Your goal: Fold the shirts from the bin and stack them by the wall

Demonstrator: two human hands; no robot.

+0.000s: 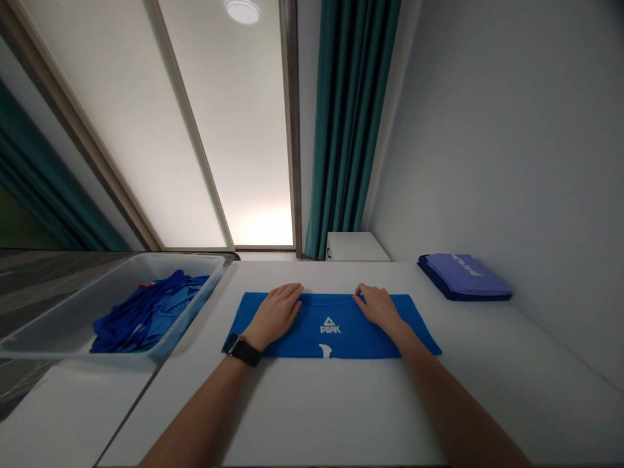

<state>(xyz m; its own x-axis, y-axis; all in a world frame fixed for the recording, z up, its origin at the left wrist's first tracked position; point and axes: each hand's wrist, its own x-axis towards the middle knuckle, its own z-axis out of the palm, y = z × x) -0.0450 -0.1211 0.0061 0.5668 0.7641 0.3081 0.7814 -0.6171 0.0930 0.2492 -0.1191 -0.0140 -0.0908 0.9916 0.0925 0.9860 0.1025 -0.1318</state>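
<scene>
A blue sports shirt (pixel 312 341), folded into a wide strip, lies flat on the white table. It carries a white PEAK logo, with part of a white print at its near edge. On the shirt's left part, near the far edge, rests my left hand (pixel 280 309), open, with fingers stretched out flat. A black watch (pixel 242 350) is on the left wrist. My right hand (pixel 377 305) lies on the right part near the same edge, its fingers slightly bent and the thumb apart from them. Between the hands the cloth is smooth.
A translucent plastic bin (pixel 49 330) at the left holds rumpled blue clothes (pixel 151 312). At the right, near the wall, sits a folded purple and dark blue stack of clothing (pixel 463 276). A white cabinet (pixel 358 247) stands behind the white table (pixel 322 409).
</scene>
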